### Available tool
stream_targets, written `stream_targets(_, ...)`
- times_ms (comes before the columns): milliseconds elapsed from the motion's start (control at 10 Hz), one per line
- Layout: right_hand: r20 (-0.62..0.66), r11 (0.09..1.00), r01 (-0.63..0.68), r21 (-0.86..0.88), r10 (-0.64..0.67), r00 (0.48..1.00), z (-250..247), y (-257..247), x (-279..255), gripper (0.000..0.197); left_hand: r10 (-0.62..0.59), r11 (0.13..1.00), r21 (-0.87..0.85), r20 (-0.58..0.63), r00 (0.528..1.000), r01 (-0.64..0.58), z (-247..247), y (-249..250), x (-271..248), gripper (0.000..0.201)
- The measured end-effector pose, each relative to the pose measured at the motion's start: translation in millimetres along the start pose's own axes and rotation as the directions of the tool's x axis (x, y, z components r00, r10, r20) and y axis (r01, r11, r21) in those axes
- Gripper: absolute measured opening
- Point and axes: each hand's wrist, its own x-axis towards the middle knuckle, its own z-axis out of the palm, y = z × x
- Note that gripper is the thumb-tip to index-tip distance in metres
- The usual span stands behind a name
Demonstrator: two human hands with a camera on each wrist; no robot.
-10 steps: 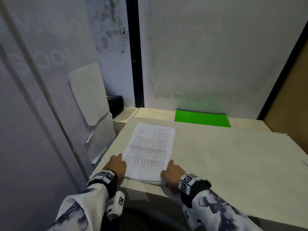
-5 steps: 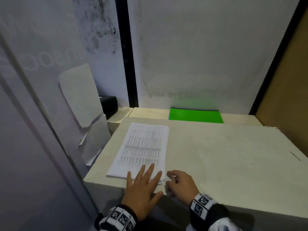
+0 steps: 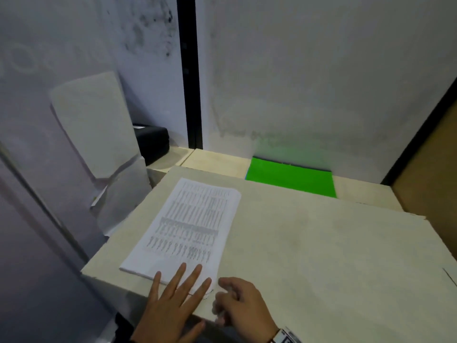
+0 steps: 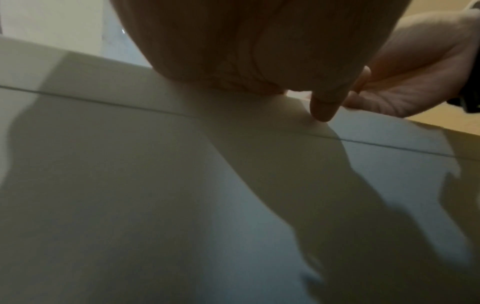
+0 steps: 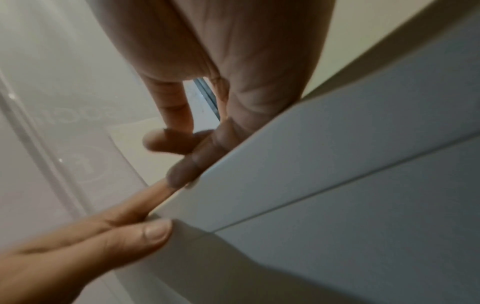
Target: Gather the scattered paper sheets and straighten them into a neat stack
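A stack (image 3: pixel 188 229) of printed sheets lies on a pale table (image 3: pixel 321 256), near its left front corner, long side angled away toward the wall. The left hand (image 3: pixel 170 308) lies flat on the stack's near edge, fingers (image 3: pixel 191 278) straight and spread, tips over the bottom rows of print. The right hand (image 3: pixel 243 305) sits just beside it at the stack's near-right corner, fingers curled, close to the paper's corner and the table's front edge; whether it actually pinches a sheet can't be told from the head view, and the blur there doesn't help.

In the left wrist view, the left hand (image 4: pixel 259 47) fills the top of frame, thumb (image 4: pixel 324 102) pointing down to the table front, w/ the right hand (image 4: pixel 415 67) behind it at right. In the right wrist view, the right hand (image 5: pixel 233 61) hangs over the table corner w/ fingers (image 5: pixel 179 170) bent, the left hand (image 5: pixel 85 242) at lower left, its thumb against the table's edge.

Further back: a green sheet (image 3: pixel 291 179) lies on a lower ledge by the wall, well apart from the stack. A black box (image 3: pixel 150 142) sits at left rear. White paper (image 3: pixel 96 129) leans against the glass panel (image 3: pixel 37 169) at left, beside the table.
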Motion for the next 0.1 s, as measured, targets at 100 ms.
stream_targets(100, 0.027, 0.964, -0.078, 0.256, 0.073, 0.997, -22.9, -15.2, -10.1, 0.027, 0.001, 1.0, -0.026, -0.017, 1.0, -0.002, -13.2, 1.5, -4.5, 0.088)
